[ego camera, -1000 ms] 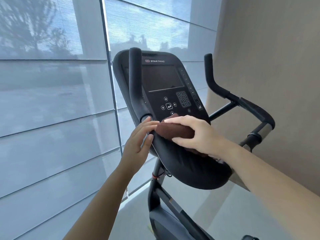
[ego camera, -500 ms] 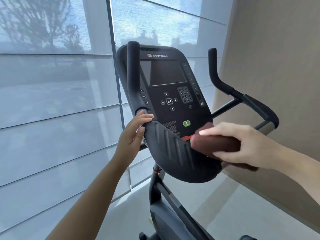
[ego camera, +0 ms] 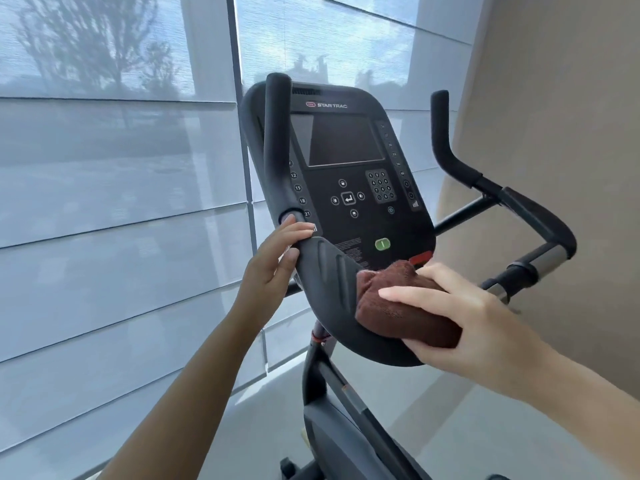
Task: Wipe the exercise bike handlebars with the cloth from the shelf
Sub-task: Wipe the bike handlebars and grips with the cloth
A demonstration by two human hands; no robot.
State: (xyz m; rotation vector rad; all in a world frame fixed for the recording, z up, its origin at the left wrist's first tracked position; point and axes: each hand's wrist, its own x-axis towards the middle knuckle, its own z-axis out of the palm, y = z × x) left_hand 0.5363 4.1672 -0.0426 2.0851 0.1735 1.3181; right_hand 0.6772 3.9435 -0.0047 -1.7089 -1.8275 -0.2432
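Note:
A black exercise bike stands in front of me with its console facing me. Its left handlebar rises upright beside the console; the right handlebar curves off to the right. My right hand presses a folded brown cloth onto the black padded rest below the console, near its right end. My left hand rests on the left end of that rest, just under the left handlebar's base, with its fingers laid flat and apart.
A large window with grey shades fills the left side, close behind the bike. A beige wall runs along the right. The bike's frame post drops to the pale floor below.
My right hand swept the cloth from the rest's left part to its right end, then came back slightly left. My left hand stayed on the left end.

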